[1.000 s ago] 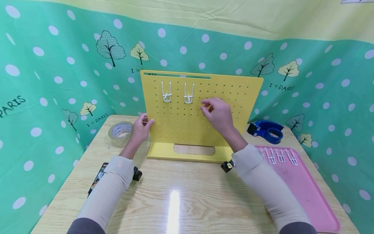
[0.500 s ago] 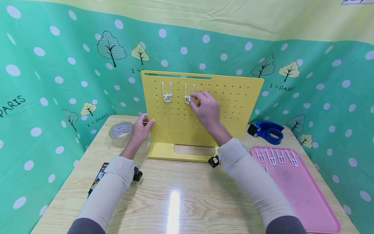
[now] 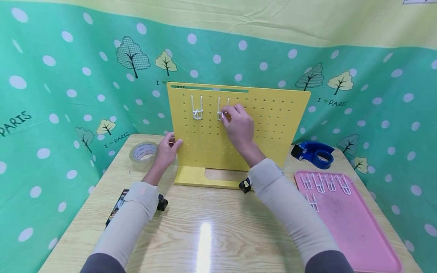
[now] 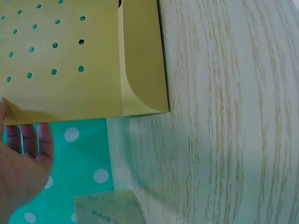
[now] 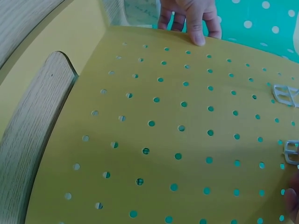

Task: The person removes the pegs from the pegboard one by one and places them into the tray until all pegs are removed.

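Observation:
A yellow pegboard (image 3: 201, 146) stands upright on its base. My left hand (image 3: 167, 151) grips its left edge, thumb on the front face and fingers behind, as the left wrist view shows too. Two white wire hooks hang near the top: one at the left (image 3: 197, 113), and a second one (image 3: 219, 104) to its right. The lower end of the second hook is between the thumb and index finger of my right hand (image 3: 240, 127), which covers part of it. In the right wrist view only some fingertips (image 5: 291, 201) show at the right edge, below the hook (image 5: 291, 151).
A pink tray (image 3: 358, 235) at the right bears several more white hooks (image 3: 330, 182). Behind it lies a blue tape dispenser (image 3: 315, 154). A clear tape roll (image 3: 143, 155) stands left of the board. A dark flat box (image 3: 117, 206) lies partly under my left forearm.
My right hand has moved left across the board, from beside the second hook onto its lower end. The left hand keeps its place on the board's edge.

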Tool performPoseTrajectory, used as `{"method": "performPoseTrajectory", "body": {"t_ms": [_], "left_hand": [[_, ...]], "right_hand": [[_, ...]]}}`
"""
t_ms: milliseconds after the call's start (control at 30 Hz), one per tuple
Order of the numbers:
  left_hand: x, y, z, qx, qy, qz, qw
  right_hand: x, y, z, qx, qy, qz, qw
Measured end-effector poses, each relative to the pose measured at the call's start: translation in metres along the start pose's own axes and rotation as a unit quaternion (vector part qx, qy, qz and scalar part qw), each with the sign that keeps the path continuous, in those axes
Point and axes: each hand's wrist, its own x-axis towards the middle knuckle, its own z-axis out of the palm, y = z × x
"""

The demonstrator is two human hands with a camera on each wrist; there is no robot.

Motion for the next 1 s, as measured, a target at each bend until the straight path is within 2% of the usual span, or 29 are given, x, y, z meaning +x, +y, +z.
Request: {"method": "performPoseTrajectory", "body": {"t_ms": [300,533,700,1000], "left_hand": [[0.0,0.001,-0.001,0.005,-0.002,-0.008,1.0],[0.0,0.0,-0.001,0.009,-0.001,-0.008,0.9999],[0.0,-0.001,-0.002,0.011,-0.002,-0.004,0.9999],[-0.001,0.0,0.0,0.003,0.0,-0.003,1.0]], "right_hand": [[0.001,-0.002,-0.004,0.004,0.02,-0.021,0.9996],[-0.002,-0.002,-0.011,0.038,0.027,-0.024,0.9986],[-0.01,0.002,-0.02,0.065,0.008,-0.007,0.9978],[-0.032,0.019,-0.043,0.062,-0.042,0.009,0.9971]]}}
